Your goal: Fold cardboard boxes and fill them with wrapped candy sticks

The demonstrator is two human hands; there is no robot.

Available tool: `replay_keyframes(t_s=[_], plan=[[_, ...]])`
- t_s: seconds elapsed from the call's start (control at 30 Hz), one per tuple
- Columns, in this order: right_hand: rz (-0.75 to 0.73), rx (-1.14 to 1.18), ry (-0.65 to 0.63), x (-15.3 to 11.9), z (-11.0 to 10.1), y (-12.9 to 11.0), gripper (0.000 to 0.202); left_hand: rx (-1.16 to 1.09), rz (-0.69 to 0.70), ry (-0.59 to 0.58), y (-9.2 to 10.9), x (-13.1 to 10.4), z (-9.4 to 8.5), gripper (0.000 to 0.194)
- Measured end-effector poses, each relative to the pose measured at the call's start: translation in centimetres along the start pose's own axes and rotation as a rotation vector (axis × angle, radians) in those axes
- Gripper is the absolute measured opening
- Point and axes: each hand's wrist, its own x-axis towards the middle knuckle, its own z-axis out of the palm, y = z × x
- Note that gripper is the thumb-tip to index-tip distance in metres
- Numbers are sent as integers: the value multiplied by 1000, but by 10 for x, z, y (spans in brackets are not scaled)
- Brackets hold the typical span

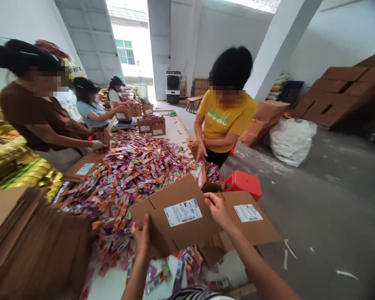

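Observation:
A folded cardboard box (190,235) with a white printed label (183,211) is held tilted in front of me, over the table. My left hand (142,237) grips its left edge, thumb upright on the near face. At the upper right corner, my right hand (217,208) pinches the cardboard between thumb and curled fingers. Just beyond my right hand is another flat cardboard piece (259,231) that also bears a label. Small colourful packets (134,171) lie in a large heap behind the held box, and several are scattered beneath it.
A stack of flattened cartons (40,241) stands at my left. Across the table, a person in a yellow shirt (221,121) works by an open box of packets (212,175). Several people sit along the left side. A red stool (245,183) stands on the right.

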Motion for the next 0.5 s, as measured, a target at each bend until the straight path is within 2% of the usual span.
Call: replay_keyframes(t_s=[0.13,0.27,0.37,0.43,0.5], plan=[[-35,15,-227,-25,51,-16,32,-98,-17,115,31,6,-60,67],[6,73,-382,-55,87,-18,49,-138,-127,115,34,-8,-110,57],[49,83,-374,-68,99,-3,68,-145,-156,21,22,-25,-136,41],[93,81,-307,-73,101,9,82,-103,-117,-47,14,-34,-146,37],[123,104,-318,-78,105,16,88,-113,-139,-49,8,-38,-152,35]])
